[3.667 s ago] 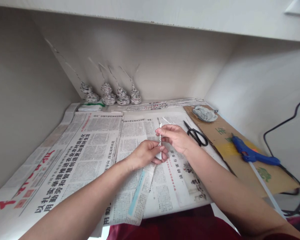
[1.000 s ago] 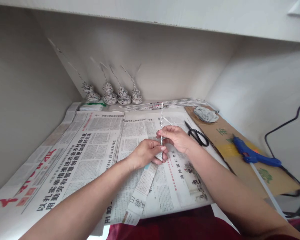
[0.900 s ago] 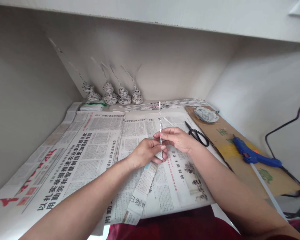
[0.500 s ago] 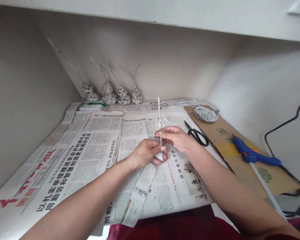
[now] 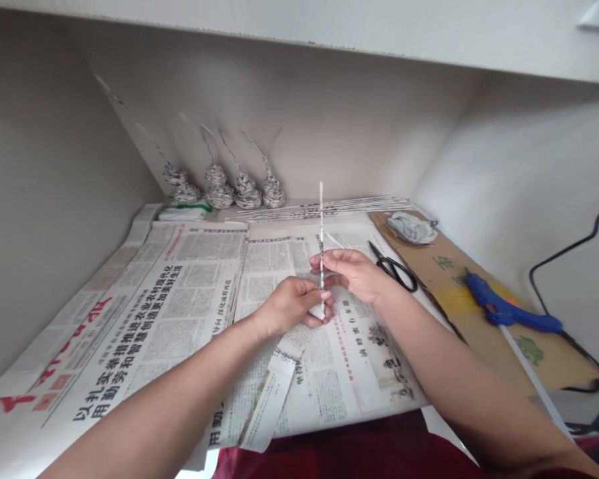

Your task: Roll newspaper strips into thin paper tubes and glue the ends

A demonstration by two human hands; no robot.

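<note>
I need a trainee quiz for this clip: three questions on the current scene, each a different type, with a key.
1. What are the left hand and right hand holding?
2. True or false: the glue gun is in the right hand.
3. How many paper figures stand at the back left? a) two b) four c) six

Key:
1. A thin paper stick, with a paper strip running from the left hand.
2. False; the glue gun lies on the cardboard.
3. b
</note>
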